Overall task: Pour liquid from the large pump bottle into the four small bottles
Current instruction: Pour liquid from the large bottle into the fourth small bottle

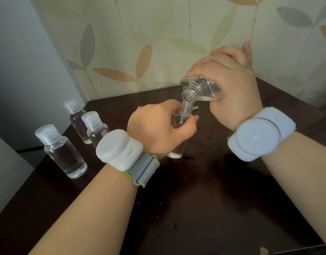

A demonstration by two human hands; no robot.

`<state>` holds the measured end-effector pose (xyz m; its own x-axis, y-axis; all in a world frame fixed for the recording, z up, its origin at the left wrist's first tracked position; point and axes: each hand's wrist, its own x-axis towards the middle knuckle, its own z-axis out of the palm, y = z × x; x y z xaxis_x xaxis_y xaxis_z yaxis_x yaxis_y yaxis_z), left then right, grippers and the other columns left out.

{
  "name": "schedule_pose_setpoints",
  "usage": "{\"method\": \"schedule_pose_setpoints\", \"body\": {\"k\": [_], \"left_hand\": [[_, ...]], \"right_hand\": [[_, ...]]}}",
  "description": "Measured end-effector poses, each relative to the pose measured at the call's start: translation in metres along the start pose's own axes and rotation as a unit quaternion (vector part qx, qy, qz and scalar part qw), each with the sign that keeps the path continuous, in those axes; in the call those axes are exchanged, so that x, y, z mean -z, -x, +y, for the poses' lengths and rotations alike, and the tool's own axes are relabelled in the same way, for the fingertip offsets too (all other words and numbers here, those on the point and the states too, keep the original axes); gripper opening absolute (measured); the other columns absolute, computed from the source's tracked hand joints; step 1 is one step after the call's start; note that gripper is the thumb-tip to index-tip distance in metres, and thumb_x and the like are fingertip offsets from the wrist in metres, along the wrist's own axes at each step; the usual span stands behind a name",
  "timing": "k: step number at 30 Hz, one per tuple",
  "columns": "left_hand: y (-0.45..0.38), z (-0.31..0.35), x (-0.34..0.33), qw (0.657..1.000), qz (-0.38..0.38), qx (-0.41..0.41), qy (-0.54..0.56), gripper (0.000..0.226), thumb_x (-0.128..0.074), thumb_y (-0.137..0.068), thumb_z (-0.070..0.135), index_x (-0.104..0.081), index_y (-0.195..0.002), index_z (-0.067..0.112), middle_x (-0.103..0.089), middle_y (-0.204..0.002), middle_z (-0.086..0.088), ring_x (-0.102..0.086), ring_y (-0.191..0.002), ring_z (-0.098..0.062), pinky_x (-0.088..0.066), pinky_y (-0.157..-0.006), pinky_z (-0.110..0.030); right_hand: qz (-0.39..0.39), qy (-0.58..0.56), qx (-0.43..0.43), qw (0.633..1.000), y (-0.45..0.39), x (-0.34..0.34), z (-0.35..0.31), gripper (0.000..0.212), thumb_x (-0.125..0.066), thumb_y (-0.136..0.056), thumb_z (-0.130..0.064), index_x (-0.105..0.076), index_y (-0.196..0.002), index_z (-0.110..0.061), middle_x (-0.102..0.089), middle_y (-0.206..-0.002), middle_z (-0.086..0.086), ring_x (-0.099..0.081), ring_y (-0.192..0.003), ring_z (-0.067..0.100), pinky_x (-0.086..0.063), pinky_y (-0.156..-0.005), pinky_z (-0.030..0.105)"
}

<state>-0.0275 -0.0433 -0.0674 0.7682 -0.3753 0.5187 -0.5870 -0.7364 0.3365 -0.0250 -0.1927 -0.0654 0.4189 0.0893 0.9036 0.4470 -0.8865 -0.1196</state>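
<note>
From the head camera we count four small bottles and one large bottle. Three small bottles stand capped at the left edge of the dark table (204, 190): the nearest capped bottle (64, 153), the middle capped bottle (97, 130) partly hidden behind our left wrist, and the far capped bottle (75, 119) just behind it. All three are upright and hold clear liquid.

The fourth, the open small bottle (182, 116), has no cap and stands on the table near the middle. Our left hand (158, 127) wraps its fingers and thumb around the bottle's body, covering most of it; only the neck and the base show.

Our right hand (230, 85) clasps the large bottle (201, 88), fingers curled over its body. The bottle is tipped so that its open threaded mouth sits just above the small bottle's neck. Its pump is off.

We wear two wrist devices, a left wrist device (120, 150) on a grey strap and a right wrist device (259, 134). Leaf-patterned wallpaper (158, 34) rises behind the table.
</note>
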Motion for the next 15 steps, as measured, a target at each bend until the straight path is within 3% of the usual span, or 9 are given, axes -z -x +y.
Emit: {"method": "schedule_pose_setpoints", "body": {"k": [15], "left_hand": [[0.0004,0.0009,0.0015,1.000,-0.004,-0.005,0.005,0.049,-0.040,-0.068,0.056,-0.065,-0.091,0.021,-0.065,-0.066,-0.001,-0.061,-0.069,-0.018,-0.045,-0.070,-0.034]], "right_hand": [[-0.010,0.007,-0.008,1.000,-0.0001,0.0036,-0.0025,0.032,-0.058,-0.064,0.015,-0.069,-0.082,-0.009,-0.067,-0.089,0.007,-0.051,-0.102,0.039,-0.011,-0.101,0.062]]}}
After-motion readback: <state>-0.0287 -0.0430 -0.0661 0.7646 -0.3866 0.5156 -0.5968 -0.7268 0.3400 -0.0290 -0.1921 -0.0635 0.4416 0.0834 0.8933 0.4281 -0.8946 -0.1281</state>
